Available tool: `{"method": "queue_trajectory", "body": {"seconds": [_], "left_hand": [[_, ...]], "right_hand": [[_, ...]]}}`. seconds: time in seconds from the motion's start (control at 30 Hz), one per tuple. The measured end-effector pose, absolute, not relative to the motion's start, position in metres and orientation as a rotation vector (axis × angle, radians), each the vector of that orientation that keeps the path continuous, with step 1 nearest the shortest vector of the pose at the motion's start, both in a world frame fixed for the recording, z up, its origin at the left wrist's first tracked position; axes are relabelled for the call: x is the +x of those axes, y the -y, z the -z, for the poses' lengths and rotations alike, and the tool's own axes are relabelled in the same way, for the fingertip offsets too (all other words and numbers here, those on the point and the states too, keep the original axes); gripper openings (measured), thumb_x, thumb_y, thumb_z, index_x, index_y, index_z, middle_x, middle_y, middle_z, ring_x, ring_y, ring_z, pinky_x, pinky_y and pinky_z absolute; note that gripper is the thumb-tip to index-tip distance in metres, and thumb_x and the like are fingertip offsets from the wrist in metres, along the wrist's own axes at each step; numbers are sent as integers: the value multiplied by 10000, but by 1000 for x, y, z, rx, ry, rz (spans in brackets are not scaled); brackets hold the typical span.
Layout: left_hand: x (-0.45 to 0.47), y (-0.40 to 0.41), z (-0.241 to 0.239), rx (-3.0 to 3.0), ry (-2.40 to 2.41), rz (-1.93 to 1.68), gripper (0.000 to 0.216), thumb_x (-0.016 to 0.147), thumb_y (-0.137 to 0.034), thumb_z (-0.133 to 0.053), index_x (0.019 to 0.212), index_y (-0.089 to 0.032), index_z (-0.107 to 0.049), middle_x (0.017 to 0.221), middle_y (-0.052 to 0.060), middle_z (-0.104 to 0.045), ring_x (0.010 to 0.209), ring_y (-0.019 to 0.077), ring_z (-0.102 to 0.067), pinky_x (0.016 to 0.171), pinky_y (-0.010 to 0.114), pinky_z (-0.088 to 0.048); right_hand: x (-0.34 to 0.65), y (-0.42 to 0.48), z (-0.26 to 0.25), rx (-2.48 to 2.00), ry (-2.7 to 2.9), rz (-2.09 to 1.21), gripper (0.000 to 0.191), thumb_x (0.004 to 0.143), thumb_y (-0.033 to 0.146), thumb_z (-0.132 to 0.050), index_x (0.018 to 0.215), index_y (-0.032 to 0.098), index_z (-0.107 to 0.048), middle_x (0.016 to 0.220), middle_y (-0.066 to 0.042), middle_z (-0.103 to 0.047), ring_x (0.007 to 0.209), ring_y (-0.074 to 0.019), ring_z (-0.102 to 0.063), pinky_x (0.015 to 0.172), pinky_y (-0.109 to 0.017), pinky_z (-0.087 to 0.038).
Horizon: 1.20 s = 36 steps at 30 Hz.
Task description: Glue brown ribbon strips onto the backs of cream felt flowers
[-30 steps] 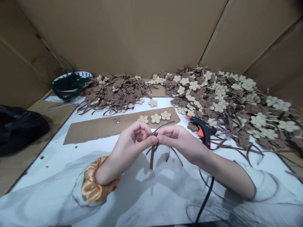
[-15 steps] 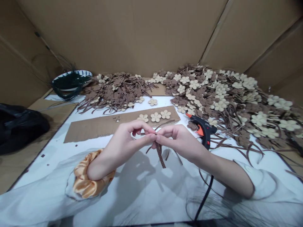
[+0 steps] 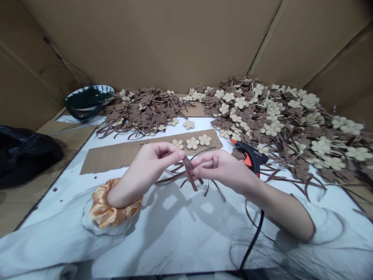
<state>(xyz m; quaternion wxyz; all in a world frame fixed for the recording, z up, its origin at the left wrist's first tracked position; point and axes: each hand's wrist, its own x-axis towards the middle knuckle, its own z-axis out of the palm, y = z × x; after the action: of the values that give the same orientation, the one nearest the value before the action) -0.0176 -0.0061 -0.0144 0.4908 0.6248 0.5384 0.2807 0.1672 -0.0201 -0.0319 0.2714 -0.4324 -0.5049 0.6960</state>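
My left hand (image 3: 159,163) pinches the top of a folded brown checked ribbon (image 3: 189,173) between thumb and forefinger. Two tails of the ribbon hang down from the pinch. Close on its right, my right hand (image 3: 217,169) has its fingers curled and its thumb closed against the ribbon's side. Loose brown ribbon strips (image 3: 169,179) lie on the white surface behind and below both hands. Beyond the hands, three cream felt flowers (image 3: 192,143) rest in a row on a flat cardboard strip (image 3: 116,157), partly covered by my left hand.
A black and orange glue gun (image 3: 252,153) lies right of my right hand, its cord (image 3: 253,241) running toward me. Heaps of brown and cream flowers (image 3: 271,112) and ribboned brown flowers (image 3: 145,105) stand behind. At left are a bowl (image 3: 106,89) of dark green strands and a black bag (image 3: 26,155).
My hands have parted slightly, the left moving left and up with the ribbon's top. My right hand has slid lower along the ribbon, and the two tails now show more.
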Motion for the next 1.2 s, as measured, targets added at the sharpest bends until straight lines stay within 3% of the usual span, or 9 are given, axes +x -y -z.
{"method": "queue_trajectory", "body": {"seconds": [0.17,0.33,0.97,1.2], "left_hand": [[-16,3,17,1497,-1300,-753,226,767,-372,-616,706,-160,-663,736,16,-695,696,154,-602,683,236,-436],[-12,-1,14,1479,-1306,-768,202,760,-342,-616,694,-155,-658,740,27,-705,732,164,-622,713,236,-456],[-7,2,9,1617,-1328,-846,219,791,-356,-597,699,-167,-660,665,-4,-697,670,142,-617,631,210,-449],[-7,3,3,1707,-1422,-801,196,773,-325,-595,683,-163,-658,672,-1,-695,625,141,-589,559,206,-411]], "right_hand": [[170,12,26,-1136,1477,-1757,181,785,249,-590,843,118,-700,807,-58,-710,724,-128,-630,675,-238,-457],[172,-2,26,-1082,1521,-1685,244,742,352,-656,809,122,-704,783,-60,-710,756,-155,-633,735,-277,-463],[158,-1,25,-1120,1489,-1492,151,752,271,-619,707,130,-643,649,-27,-673,608,-111,-608,545,-203,-438],[155,1,28,-1135,1429,-1503,83,729,219,-632,721,137,-635,677,-32,-680,692,-146,-656,627,-229,-484]]}}
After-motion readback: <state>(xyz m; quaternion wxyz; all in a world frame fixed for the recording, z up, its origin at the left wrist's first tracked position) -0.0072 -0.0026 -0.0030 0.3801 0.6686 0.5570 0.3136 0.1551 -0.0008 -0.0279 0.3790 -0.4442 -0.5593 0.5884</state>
